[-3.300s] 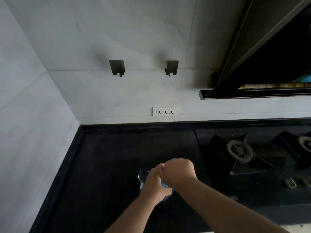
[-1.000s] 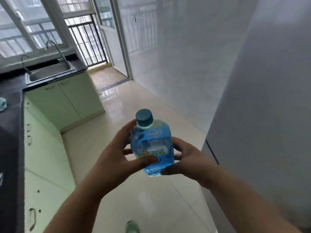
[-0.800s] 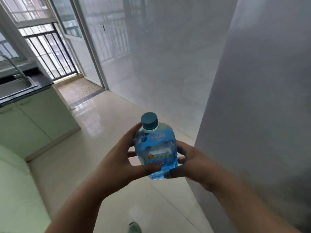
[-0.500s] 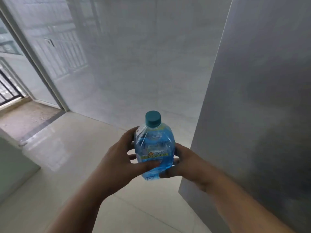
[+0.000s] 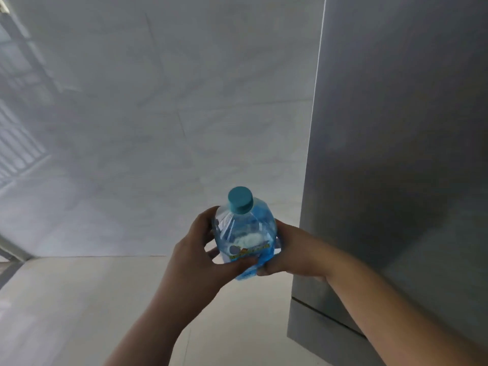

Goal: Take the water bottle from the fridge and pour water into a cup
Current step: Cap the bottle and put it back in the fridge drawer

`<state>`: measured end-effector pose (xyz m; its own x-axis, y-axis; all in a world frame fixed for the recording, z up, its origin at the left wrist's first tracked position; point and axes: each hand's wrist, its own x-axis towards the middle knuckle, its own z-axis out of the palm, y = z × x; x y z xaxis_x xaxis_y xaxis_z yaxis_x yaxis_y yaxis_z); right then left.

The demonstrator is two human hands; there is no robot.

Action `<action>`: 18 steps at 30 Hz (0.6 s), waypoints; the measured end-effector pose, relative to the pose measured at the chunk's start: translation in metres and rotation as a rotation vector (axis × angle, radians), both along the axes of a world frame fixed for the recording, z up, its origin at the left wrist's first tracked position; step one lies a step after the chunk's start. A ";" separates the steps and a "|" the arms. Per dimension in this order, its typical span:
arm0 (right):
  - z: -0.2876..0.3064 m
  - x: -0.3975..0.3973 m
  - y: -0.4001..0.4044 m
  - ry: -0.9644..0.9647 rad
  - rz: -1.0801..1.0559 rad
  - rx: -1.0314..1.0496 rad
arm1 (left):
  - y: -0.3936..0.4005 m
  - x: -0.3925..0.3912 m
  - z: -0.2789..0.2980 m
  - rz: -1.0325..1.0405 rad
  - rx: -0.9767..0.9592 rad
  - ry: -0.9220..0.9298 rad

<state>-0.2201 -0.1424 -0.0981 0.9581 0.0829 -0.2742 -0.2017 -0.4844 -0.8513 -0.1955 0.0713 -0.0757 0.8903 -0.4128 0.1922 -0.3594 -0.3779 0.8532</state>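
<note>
A small clear water bottle (image 5: 244, 232) with a blue label and a teal screw cap (image 5: 240, 199) is held upright at chest height in front of me. My left hand (image 5: 200, 256) wraps its left side, thumb across the label. My right hand (image 5: 293, 253) grips its right side and base. The cap is on. The grey fridge (image 5: 401, 159) stands closed just to the right of my hands, with a door seam low down. No cup is in view.
A pale tiled wall (image 5: 163, 122) fills the view ahead. A light glossy floor (image 5: 79, 302) lies below and to the left. A door frame edge (image 5: 10, 249) shows at the far left.
I have turned from the dark counter and stove towards the right, past the sink, window and door, until the wall and fridge face me. Both hands carried the capped bottle along.
</note>
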 end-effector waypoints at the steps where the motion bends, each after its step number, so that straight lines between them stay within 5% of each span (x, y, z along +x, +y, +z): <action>1: 0.005 0.009 -0.001 -0.037 0.023 -0.098 | -0.001 0.012 -0.001 -0.007 0.004 -0.021; 5: 0.006 0.044 -0.003 -0.286 0.006 -0.766 | -0.006 0.056 -0.009 -0.034 0.006 -0.038; 11: -0.015 0.072 -0.006 0.043 0.154 -1.592 | -0.013 0.115 -0.018 -0.177 -0.030 0.021; 14: -0.027 0.070 -0.002 0.176 0.212 -1.822 | -0.011 0.134 -0.018 -0.304 -0.028 0.043; 18: -0.036 0.077 0.012 0.281 0.060 -1.780 | -0.005 0.159 -0.013 -0.465 -0.031 0.088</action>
